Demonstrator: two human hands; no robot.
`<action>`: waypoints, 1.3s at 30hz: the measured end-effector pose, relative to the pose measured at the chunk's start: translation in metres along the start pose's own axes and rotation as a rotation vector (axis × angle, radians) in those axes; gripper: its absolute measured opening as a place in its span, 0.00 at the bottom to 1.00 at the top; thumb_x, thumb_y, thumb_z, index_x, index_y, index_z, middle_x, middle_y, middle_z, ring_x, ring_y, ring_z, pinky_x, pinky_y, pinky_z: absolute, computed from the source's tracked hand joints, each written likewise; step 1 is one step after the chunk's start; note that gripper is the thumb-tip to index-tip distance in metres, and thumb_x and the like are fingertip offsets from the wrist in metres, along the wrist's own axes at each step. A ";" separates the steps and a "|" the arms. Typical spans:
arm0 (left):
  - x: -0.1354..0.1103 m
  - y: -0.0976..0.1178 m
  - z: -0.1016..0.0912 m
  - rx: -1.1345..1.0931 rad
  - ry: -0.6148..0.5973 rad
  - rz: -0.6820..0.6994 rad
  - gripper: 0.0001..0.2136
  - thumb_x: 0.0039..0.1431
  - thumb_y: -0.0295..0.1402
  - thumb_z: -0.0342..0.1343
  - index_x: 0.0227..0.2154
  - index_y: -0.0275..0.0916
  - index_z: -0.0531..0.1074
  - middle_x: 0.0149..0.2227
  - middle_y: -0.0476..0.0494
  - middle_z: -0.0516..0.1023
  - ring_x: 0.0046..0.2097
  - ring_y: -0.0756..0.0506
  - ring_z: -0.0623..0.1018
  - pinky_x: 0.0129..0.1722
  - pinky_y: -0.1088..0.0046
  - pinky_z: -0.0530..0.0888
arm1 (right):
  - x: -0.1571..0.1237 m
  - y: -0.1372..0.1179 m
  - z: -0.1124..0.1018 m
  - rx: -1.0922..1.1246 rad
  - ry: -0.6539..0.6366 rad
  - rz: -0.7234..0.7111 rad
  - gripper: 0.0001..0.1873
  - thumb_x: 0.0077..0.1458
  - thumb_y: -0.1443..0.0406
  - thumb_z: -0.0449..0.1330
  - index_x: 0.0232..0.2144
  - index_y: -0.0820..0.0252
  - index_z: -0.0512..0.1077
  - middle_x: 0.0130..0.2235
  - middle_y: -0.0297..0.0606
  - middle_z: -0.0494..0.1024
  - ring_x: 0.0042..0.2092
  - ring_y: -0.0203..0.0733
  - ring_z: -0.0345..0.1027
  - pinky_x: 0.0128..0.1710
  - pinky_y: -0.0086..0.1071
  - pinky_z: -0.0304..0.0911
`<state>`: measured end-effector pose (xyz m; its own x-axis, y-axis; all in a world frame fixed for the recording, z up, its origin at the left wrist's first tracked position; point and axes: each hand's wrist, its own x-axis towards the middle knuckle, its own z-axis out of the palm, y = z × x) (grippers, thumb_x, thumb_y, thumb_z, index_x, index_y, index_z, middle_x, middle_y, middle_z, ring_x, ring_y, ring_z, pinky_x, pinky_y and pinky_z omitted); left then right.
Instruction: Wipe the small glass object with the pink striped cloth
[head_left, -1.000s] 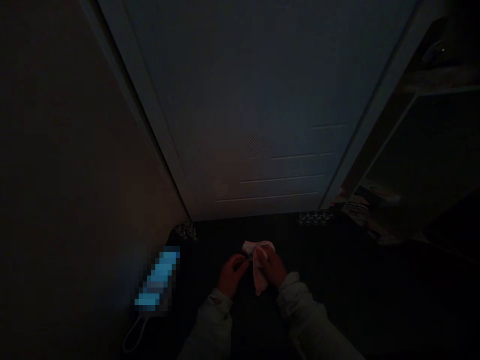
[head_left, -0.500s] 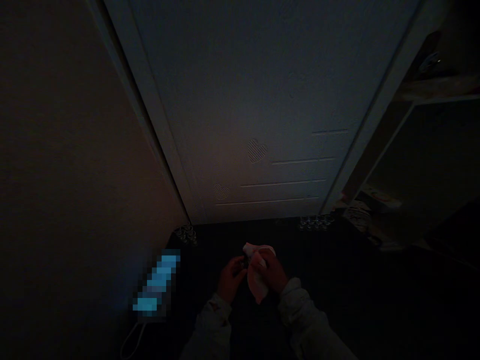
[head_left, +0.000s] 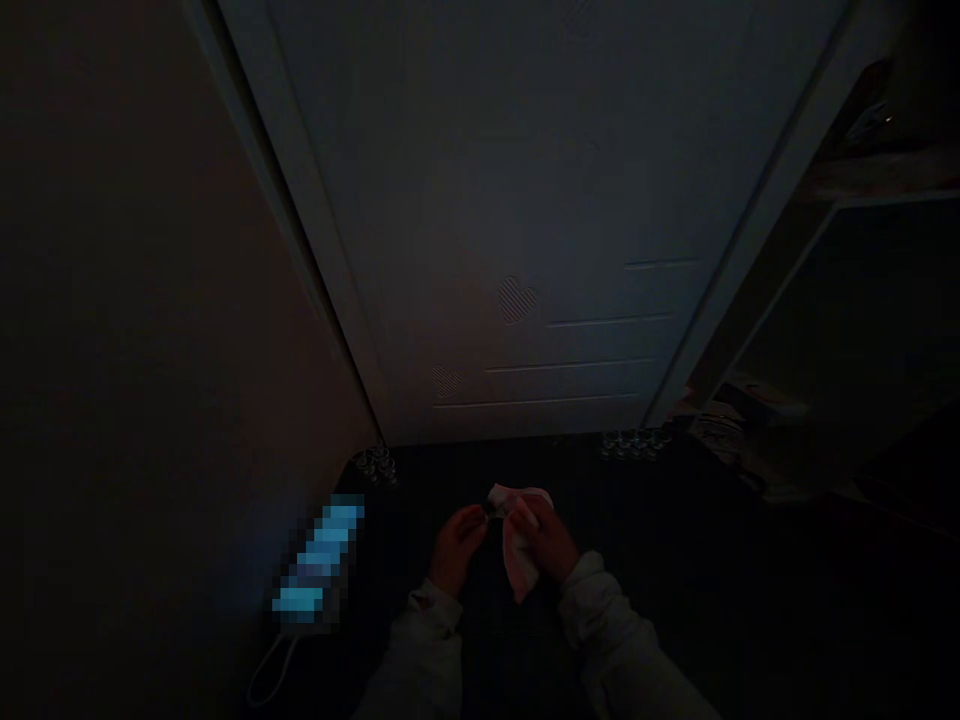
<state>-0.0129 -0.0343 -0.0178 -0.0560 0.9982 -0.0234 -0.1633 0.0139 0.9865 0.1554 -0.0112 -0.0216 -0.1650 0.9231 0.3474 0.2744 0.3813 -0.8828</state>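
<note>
The room is very dim. My right hand [head_left: 551, 540] is closed on a pale pink cloth [head_left: 519, 565], which hangs down between my hands over the dark tabletop. My left hand [head_left: 456, 545] has its fingers pinched together just left of the cloth. A small glinting, clear-looking piece [head_left: 495, 515] spans from those fingertips to the cloth; its kind is too dark to make out. Part of it is hidden by the cloth and my right fingers.
Small clear glass-like items stand in a cluster [head_left: 376, 464] at the back left and another cluster [head_left: 634, 443] at the back right. A lit, blurred-out device [head_left: 319, 560] with a looped cord lies left. Behind rises a pale panel [head_left: 570, 220] with heart patterns; boxes [head_left: 765, 400] are at right.
My left hand has shifted slightly left, away from the cloth, and its fingers have come together. The cloth's hanging part has narrowed in my right hand. The view has moved slightly.
</note>
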 end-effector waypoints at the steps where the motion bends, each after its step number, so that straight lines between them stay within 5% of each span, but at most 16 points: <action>1: 0.000 0.000 0.000 0.008 -0.003 -0.006 0.16 0.41 0.31 0.59 0.37 0.36 0.69 0.38 0.41 0.74 0.42 0.45 0.73 0.45 0.66 0.66 | 0.000 0.000 0.000 -0.010 0.002 -0.009 0.15 0.51 0.59 0.50 0.39 0.58 0.67 0.40 0.41 0.68 0.44 0.43 0.61 0.46 0.38 0.57; 7: 0.003 -0.003 -0.004 0.018 0.014 0.017 0.17 0.41 0.30 0.58 0.39 0.36 0.69 0.42 0.40 0.73 0.45 0.44 0.72 0.47 0.65 0.66 | -0.001 0.003 0.002 -0.116 -0.041 -0.085 0.15 0.48 0.59 0.53 0.38 0.59 0.68 0.46 0.43 0.64 0.50 0.44 0.55 0.51 0.39 0.52; 13: 0.005 -0.003 -0.005 0.037 -0.002 0.027 0.17 0.42 0.31 0.57 0.40 0.37 0.70 0.46 0.41 0.71 0.48 0.43 0.69 0.50 0.64 0.62 | -0.001 0.000 0.001 -0.099 -0.111 -0.094 0.13 0.50 0.58 0.52 0.34 0.58 0.70 0.40 0.40 0.71 0.44 0.43 0.62 0.47 0.38 0.55; 29: -0.003 0.000 0.001 0.159 -0.088 0.038 0.17 0.41 0.33 0.58 0.38 0.37 0.69 0.37 0.42 0.74 0.39 0.45 0.73 0.42 0.67 0.68 | -0.004 -0.011 0.000 -0.065 -0.021 0.120 0.12 0.46 0.58 0.55 0.32 0.59 0.66 0.33 0.36 0.71 0.35 0.41 0.64 0.36 0.33 0.60; 35: -0.007 0.000 0.006 0.284 -0.132 0.060 0.13 0.44 0.35 0.56 0.36 0.38 0.70 0.37 0.41 0.74 0.39 0.45 0.73 0.41 0.67 0.68 | -0.004 -0.013 0.007 0.117 0.078 0.192 0.20 0.47 0.56 0.53 0.42 0.59 0.60 0.40 0.41 0.69 0.42 0.42 0.65 0.42 0.36 0.60; 39: -0.006 0.001 0.005 0.241 -0.104 0.065 0.12 0.46 0.34 0.54 0.35 0.37 0.70 0.38 0.41 0.74 0.40 0.44 0.73 0.42 0.67 0.67 | -0.001 -0.009 0.020 0.405 0.000 0.236 0.22 0.52 0.54 0.46 0.45 0.61 0.61 0.45 0.45 0.70 0.45 0.44 0.65 0.43 0.38 0.61</action>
<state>-0.0074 -0.0400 -0.0158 0.0447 0.9980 0.0455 0.0771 -0.0489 0.9958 0.1345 -0.0166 -0.0202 -0.1429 0.9822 0.1222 -0.0878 0.1104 -0.9900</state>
